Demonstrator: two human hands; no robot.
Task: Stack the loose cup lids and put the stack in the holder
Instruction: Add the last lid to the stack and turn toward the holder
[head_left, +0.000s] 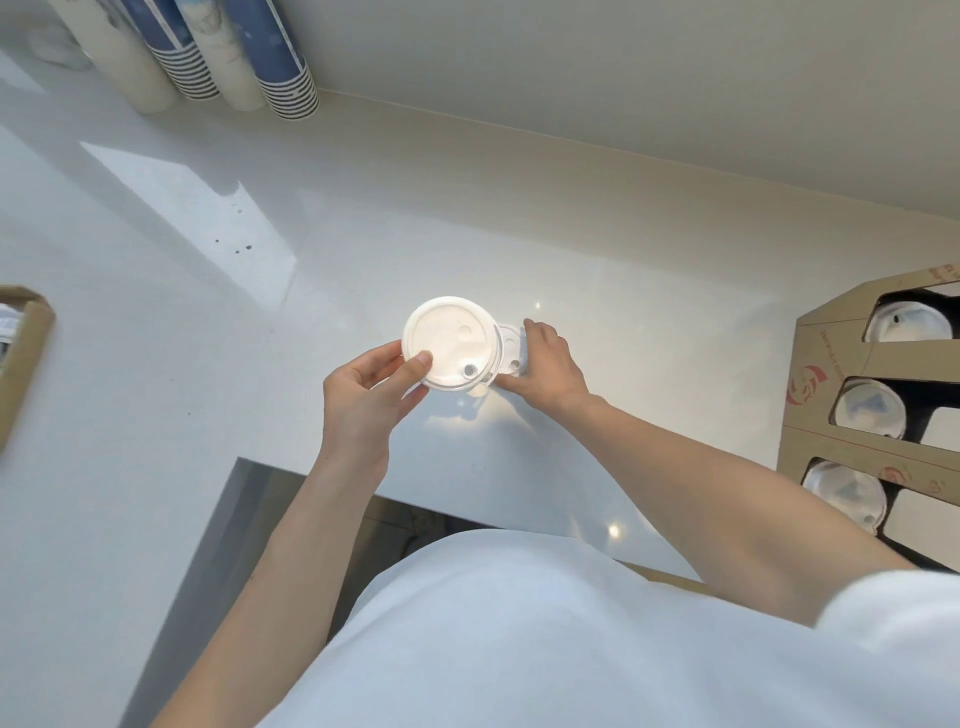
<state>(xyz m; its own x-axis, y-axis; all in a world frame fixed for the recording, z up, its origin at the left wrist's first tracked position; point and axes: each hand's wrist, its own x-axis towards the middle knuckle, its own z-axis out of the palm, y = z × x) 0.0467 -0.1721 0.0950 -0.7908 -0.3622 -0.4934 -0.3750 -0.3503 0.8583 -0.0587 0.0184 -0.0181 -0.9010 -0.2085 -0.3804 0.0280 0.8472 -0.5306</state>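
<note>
My left hand (371, 387) holds a stack of white cup lids (448, 343) above the white counter, thumb on the top lid, fingers under it. Just to its right a single loose lid (510, 349) lies on the counter, partly hidden behind the stack. My right hand (548, 361) closes its fingers around that lid's far and near edges. The cardboard lid holder (831, 395) stands at the right edge, with three slots that show stacked lids.
Sleeves of paper cups (283, 67) lean against the wall at the back left. A cardboard box (26, 358) sits at the left edge. The counter (260, 312) has a cut-out at its front edge near my body.
</note>
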